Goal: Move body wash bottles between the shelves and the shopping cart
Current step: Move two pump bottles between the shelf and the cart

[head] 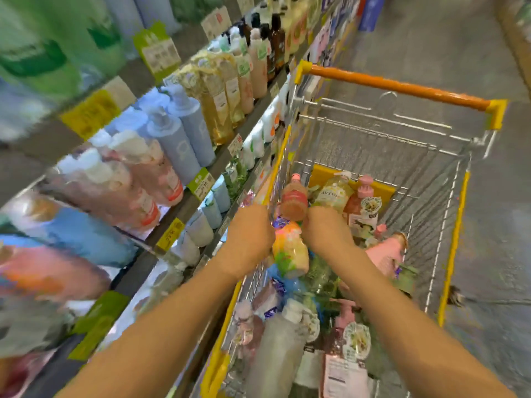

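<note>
My two hands reach into the shopping cart [454,248], seen from the back with the fingers curled away from me. My right hand [326,232] closes around the base of a yellow pump body wash bottle [334,193], which stands tilted above it. A pink bottle with a red label [293,201] leans between the hands. My left hand [251,235] is curled at the cart's left rim beside that pink bottle; I cannot tell whether it holds it. Below the hands lies an orange-and-green bottle [290,251]. Several more bottles fill the cart.
Shelves [201,179] packed with blue, pink, amber and white bottles run along the left, close against the cart's side. The cart's orange handle [396,86] is at the far end. Grey aisle floor [494,196] lies to the right.
</note>
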`<state>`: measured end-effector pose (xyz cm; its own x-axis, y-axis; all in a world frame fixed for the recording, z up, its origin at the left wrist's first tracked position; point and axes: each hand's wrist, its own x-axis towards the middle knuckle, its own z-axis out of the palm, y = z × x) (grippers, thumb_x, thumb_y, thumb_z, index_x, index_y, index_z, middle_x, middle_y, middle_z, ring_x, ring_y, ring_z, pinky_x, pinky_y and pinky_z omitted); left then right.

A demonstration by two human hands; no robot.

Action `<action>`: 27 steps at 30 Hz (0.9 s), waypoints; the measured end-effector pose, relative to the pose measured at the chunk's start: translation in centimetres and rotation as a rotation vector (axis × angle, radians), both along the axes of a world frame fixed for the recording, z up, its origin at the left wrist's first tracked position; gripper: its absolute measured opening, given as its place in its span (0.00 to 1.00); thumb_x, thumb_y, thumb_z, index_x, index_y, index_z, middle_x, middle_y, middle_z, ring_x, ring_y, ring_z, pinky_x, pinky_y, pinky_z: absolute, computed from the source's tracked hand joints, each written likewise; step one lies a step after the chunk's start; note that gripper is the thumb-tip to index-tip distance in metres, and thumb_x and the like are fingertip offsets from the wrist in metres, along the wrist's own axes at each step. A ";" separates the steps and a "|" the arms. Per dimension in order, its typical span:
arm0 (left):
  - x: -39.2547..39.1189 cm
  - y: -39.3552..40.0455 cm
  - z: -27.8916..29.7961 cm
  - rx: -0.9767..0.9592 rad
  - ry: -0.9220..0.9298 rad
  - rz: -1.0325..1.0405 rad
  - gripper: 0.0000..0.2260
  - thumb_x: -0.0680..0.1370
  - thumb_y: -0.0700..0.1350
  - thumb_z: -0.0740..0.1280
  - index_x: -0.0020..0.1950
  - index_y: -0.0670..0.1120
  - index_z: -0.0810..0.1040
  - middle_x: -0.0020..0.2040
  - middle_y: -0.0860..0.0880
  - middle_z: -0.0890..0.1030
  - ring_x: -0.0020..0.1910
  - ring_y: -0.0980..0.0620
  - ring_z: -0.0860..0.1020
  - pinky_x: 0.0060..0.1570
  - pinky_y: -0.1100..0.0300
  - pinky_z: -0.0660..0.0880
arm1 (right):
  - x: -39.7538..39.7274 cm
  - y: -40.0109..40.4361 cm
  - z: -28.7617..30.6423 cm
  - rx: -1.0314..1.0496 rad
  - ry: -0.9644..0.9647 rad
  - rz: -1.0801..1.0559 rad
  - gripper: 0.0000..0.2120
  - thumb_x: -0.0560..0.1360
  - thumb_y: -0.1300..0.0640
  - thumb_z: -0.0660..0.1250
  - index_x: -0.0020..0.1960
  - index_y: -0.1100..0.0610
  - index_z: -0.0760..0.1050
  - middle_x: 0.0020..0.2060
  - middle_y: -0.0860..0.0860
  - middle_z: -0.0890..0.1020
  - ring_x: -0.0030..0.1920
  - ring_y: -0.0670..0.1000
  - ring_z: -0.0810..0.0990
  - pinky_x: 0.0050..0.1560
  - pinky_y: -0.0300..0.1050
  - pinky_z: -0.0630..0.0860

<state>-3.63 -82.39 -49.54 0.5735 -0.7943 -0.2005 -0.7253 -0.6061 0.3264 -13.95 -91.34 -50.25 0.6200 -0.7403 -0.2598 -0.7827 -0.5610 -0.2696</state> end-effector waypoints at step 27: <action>-18.1 44.4 6.6 0.020 -0.052 0.901 0.16 0.75 0.36 0.60 0.28 0.43 0.60 0.29 0.42 0.67 0.39 0.39 0.74 0.34 0.52 0.66 | -9.0 38.9 8.0 0.074 -0.131 0.964 0.09 0.74 0.66 0.60 0.50 0.61 0.78 0.48 0.59 0.80 0.51 0.61 0.78 0.47 0.49 0.77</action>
